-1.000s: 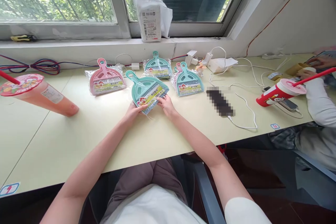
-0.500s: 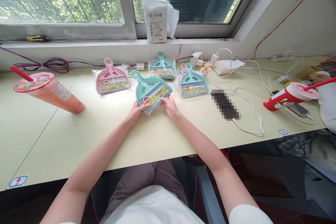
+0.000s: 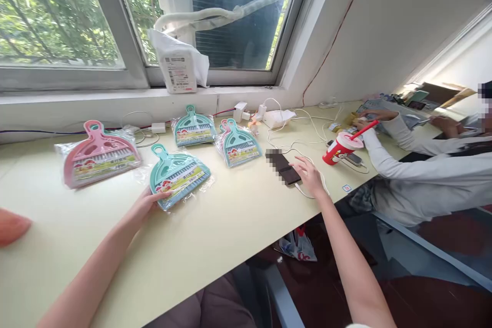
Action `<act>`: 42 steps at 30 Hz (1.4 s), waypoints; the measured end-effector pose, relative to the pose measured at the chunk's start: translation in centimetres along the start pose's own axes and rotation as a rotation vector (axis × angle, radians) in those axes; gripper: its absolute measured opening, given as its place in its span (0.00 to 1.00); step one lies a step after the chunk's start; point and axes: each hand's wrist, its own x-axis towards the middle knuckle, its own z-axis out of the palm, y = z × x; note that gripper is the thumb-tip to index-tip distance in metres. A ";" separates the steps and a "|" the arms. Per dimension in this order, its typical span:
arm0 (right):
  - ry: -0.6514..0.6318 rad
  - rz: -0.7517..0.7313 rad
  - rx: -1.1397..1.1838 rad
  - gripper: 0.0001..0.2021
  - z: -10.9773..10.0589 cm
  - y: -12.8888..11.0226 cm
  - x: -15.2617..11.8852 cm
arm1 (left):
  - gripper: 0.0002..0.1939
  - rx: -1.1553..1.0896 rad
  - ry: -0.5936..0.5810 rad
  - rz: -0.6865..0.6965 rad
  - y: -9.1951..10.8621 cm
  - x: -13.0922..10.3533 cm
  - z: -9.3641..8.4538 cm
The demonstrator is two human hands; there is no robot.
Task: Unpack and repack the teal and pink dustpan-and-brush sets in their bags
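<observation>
My left hand (image 3: pixel 150 201) grips the lower left corner of a teal dustpan and brush set (image 3: pixel 179 177), wrapped in clear plastic with a printed label. My right hand (image 3: pixel 308 173) hangs over the right edge of a dark phone (image 3: pixel 284 166), fingers spread, holding nothing; whether a fingertip touches the phone I cannot tell. A white cable runs to the phone's lower end. Near the left hand lies a pink dustpan set (image 3: pixel 102 156) in plastic. Behind the held one is another teal set (image 3: pixel 194 128). To its right, a further teal set (image 3: pixel 240 144) overlaps a pink one.
A red cup (image 3: pixel 340 148) with a straw stands right of the phone, beside another phone (image 3: pixel 355 158). White cables and adapters (image 3: pixel 240 111) line the wall. A co-worker's arms (image 3: pixel 392 138) reach over the table at right. A wrapped box (image 3: pixel 179 69) sits on the sill.
My right hand has let go of the teal dustpan set and moved right to the phone. My left hand still holds the set. The camera view has turned right.
</observation>
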 end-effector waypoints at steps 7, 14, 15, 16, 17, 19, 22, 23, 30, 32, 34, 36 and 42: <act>-0.168 -0.018 -0.088 0.27 1.1 4.2 -2.2 | 0.45 0.097 -0.033 -0.005 0.3 -0.3 0.4; 0.005 -0.109 0.002 0.22 -0.9 2.1 0.1 | 0.41 0.159 -0.055 -0.012 0.6 -0.6 0.4; 0.009 -0.100 0.020 0.20 -0.9 2.2 0.9 | 0.41 0.159 -0.061 -0.017 0.6 -0.6 0.3; 0.003 -0.081 0.051 0.19 -0.8 2.6 1.7 | 0.41 0.161 -0.066 -0.022 0.6 -0.5 0.3; -0.014 -0.055 0.096 0.18 -0.5 3.2 2.5 | 0.41 0.169 -0.068 -0.028 0.5 -0.5 0.3; -0.044 0.006 0.212 0.18 0.4 4.7 3.9 | 0.41 0.187 -0.060 -0.039 0.4 -0.4 0.1; -0.006 0.063 0.330 0.17 1.9 6.8 5.4 | 0.43 0.204 -0.052 -0.054 0.2 -0.2 -0.2; 0.008 0.072 0.345 0.17 2.4 7.2 5.7 | 0.43 0.205 -0.052 -0.062 0.1 -0.2 -0.3; -0.052 0.078 0.362 0.18 2.9 7.7 5.7 | 0.47 0.238 0.000 -0.118 -0.4 0.3 -0.9; -0.098 0.082 0.384 0.18 2.7 7.6 5.8 | 0.47 0.252 0.017 -0.142 -0.6 0.4 -1.2; -0.157 0.050 0.342 0.17 2.6 7.5 5.8 | 0.48 0.276 0.039 -0.163 -0.9 0.5 -1.5; -0.191 0.007 0.265 0.18 2.6 7.3 6.0 | 0.47 0.309 0.065 -0.176 -1.1 0.7 -1.8; -0.250 -0.074 0.165 0.22 2.5 7.0 6.2 | 0.49 0.318 0.080 -0.193 -1.4 1.0 -2.2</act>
